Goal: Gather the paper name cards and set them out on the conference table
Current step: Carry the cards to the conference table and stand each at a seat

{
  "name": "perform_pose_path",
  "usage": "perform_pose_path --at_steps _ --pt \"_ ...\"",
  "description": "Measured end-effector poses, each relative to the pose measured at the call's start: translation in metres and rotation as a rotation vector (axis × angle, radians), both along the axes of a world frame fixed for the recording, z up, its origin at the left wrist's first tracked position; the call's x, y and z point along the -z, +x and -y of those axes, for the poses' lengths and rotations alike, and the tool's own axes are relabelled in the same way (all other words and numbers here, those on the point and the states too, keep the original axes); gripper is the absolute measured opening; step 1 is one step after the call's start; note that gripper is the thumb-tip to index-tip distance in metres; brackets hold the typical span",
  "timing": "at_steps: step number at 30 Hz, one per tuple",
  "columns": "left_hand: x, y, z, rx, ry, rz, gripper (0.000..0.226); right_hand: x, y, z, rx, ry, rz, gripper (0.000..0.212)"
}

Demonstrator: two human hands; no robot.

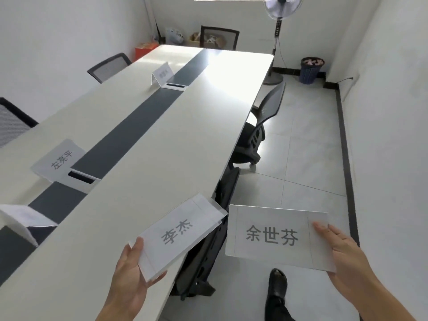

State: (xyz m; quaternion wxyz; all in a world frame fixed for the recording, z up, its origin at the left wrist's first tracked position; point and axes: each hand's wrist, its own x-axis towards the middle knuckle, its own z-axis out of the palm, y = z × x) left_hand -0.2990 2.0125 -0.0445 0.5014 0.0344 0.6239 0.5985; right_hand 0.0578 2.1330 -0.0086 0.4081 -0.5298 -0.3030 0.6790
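Left hand (129,272) clamps one name card (180,232) over the conference table (162,135)'s near right edge, right hand (345,258) pinching another card (275,235) just off it.

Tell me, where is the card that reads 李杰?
In the head view, the 李杰 card is low and centre, held in the left hand over the table's near edge, left of the right hand's card.

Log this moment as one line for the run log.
left hand: holds card 李杰 over table edge | right hand: holds card 余世芬 | neither placed
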Motion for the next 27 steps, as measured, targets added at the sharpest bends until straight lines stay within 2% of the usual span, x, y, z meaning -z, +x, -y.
perform_pose_path --at_steps 2,6,9,13,15,20,23,27 --pt "0.006 0.008 -0.02 -0.078 -0.021 -0.013 0.03 0.005 -0.001 -0.046 -0.084 0.013 0.016 0.041" --pt "0.01 0.035 -0.072 -0.264 -0.065 -0.023 0.016 0.012 0.003 -0.148 -0.219 0.015 0.063 0.028" --pt "0.005 0.048 -0.098 -0.39 -0.092 -0.051 0.013 0.008 -0.005 -0.211 -0.325 0.0 0.067 0.029" --pt "0.006 0.054 -0.107 -0.547 -0.172 -0.089 0.015 0.003 -0.034 -0.273 -0.493 -0.008 0.08 0.05" --pt "0.008 0.049 -0.11 -0.603 -0.194 -0.099 0.017 0.003 -0.055 -0.293 -0.564 -0.019 0.082 0.049" --pt "0.021 0.01 -0.127 -0.721 -0.25 -0.094 0.023 0.008 -0.119 -0.32 -0.707 -0.036 0.066 0.027" --pt "0.035 -0.041 -0.145 -0.766 -0.238 -0.099 0.016 0.005 -0.163 -0.333 -0.786 -0.012 0.07 0.032" --pt "0.051 -0.121 -0.167 -0.757 -0.242 -0.069 0.015 -0.003 -0.216 -0.357 -0.81 -0.015 0.084 0.029"
